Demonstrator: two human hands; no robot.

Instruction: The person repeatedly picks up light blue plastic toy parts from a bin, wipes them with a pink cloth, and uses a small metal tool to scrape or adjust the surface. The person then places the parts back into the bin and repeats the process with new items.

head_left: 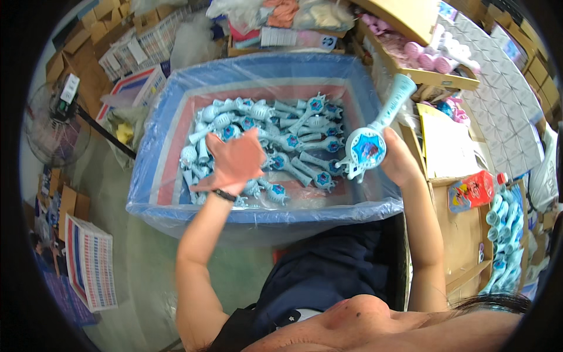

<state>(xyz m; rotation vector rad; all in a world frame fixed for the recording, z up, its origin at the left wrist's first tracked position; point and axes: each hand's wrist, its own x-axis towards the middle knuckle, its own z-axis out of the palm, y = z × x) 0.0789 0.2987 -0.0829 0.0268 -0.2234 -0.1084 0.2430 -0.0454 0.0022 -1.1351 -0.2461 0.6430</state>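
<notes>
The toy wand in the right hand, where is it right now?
In the head view, the toy wand is held up by the right hand over the right rim of the plastic-lined blue bin, beside the cardboard shelf.

open bin, crowded edges

the plastic-lined bin point(176, 135) is lying open from above, its right half bare over the piled toy wands point(293, 141); the left hand point(234, 161) is covering the left pile, the right hand point(399, 161) is holding a wand point(375, 132) over the right rim, and the cardboard shelf point(434, 76) is crowding that side.
</notes>
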